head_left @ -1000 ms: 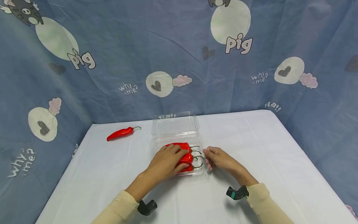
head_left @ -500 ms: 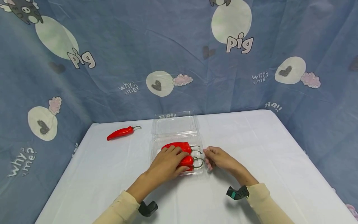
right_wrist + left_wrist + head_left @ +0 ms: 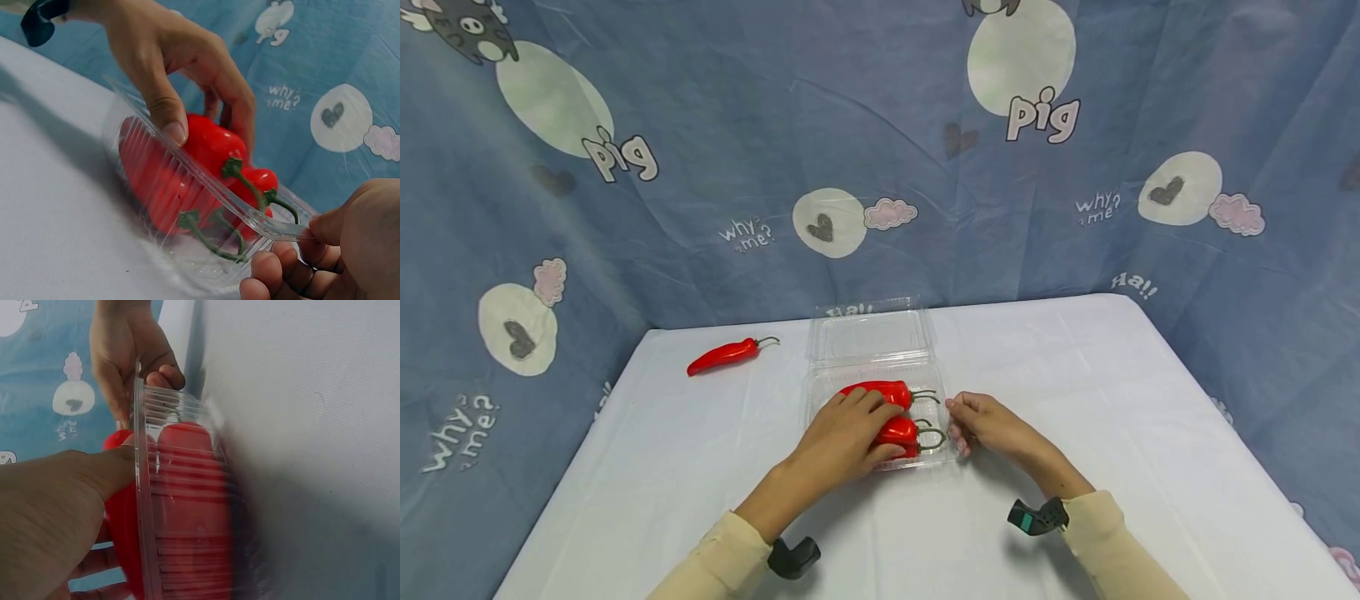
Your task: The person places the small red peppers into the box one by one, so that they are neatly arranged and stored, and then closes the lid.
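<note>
A clear plastic clamshell box (image 3: 269, 229) holds several red chili peppers with green stems, lying side by side. My left hand (image 3: 842, 435) reaches over the box and grips one red chili pepper (image 3: 215, 147), thumb on the near side and fingers on the far side. Behind it, another pepper (image 3: 891, 389) lies along the back of the tray, partly covered by the left fingers. At the box's right end, my right hand (image 3: 988, 423) pinches the rim between thumb and forefinger, other fingers curled below. The left wrist view shows peppers (image 3: 190, 487) through the ribbed wall.
The box's clear lid (image 3: 871, 337) is folded back toward the patterned blue cloth backdrop (image 3: 880, 150). One loose red chili pepper (image 3: 724, 357) lies at the back left of the white table (image 3: 1120, 392).
Under the left hand the peppers have shifted slightly: the front ones sit a little nearer me, and a wider gap separates their stems from the back ones. The right hand has stayed still.
</note>
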`<act>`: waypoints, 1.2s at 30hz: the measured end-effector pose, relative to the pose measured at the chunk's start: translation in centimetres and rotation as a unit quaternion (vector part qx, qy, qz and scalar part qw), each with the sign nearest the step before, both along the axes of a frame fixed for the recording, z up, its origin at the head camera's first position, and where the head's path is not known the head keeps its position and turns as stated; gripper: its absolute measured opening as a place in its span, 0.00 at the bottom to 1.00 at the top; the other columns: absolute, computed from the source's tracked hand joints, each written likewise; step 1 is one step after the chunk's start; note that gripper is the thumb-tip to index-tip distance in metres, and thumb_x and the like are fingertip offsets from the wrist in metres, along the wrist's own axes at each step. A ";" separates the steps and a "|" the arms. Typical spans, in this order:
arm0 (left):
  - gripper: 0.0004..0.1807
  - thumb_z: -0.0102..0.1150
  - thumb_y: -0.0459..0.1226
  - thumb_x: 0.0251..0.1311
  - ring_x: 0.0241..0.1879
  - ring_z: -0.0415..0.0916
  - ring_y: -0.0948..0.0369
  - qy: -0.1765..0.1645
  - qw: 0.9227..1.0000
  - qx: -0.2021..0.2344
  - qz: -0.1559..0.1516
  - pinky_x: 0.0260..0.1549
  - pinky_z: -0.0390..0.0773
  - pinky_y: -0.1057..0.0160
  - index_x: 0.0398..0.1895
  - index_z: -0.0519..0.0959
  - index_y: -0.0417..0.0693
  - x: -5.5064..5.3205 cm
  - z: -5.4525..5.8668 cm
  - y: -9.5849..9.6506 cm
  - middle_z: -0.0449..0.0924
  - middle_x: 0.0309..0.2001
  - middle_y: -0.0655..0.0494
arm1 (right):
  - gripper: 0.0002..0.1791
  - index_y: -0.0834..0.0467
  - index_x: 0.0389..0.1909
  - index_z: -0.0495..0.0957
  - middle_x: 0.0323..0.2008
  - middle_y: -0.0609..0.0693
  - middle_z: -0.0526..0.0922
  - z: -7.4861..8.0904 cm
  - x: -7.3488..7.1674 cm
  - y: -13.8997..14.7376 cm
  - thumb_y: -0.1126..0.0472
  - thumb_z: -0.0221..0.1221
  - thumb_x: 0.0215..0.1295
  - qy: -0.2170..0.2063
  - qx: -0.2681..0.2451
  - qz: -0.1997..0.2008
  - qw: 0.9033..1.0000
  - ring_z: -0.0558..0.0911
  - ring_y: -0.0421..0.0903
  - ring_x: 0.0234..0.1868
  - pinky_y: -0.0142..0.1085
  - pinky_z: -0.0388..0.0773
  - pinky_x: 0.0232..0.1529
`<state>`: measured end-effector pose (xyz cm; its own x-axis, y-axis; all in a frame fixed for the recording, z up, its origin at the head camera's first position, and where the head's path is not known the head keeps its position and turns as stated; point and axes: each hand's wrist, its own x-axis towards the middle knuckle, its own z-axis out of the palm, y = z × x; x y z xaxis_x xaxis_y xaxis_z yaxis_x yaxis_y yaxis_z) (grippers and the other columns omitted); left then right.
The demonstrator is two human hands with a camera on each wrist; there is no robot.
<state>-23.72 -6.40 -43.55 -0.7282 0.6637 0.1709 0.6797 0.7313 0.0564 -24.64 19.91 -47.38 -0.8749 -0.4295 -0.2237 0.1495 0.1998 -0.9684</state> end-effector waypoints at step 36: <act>0.31 0.72 0.52 0.57 0.57 0.74 0.53 -0.018 0.997 0.005 0.071 0.54 0.78 0.49 0.63 0.78 0.53 -2.5 2.8 -8.0 0.78 0.57 0.54 | 0.17 0.63 0.34 0.69 0.25 0.50 0.74 0.1 -0.1 0.1 0.55 0.45 0.82 -0.006 0.006 -0.002 1.000 0.75 0.42 0.22 0.32 0.74 0.26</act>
<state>-26.23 -14.39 -40.75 -0.8201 0.5526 0.1486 0.5674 0.8188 0.0867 -24.73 20.03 -47.26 -0.8743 -0.4229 -0.2382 0.1613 0.2098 -0.9643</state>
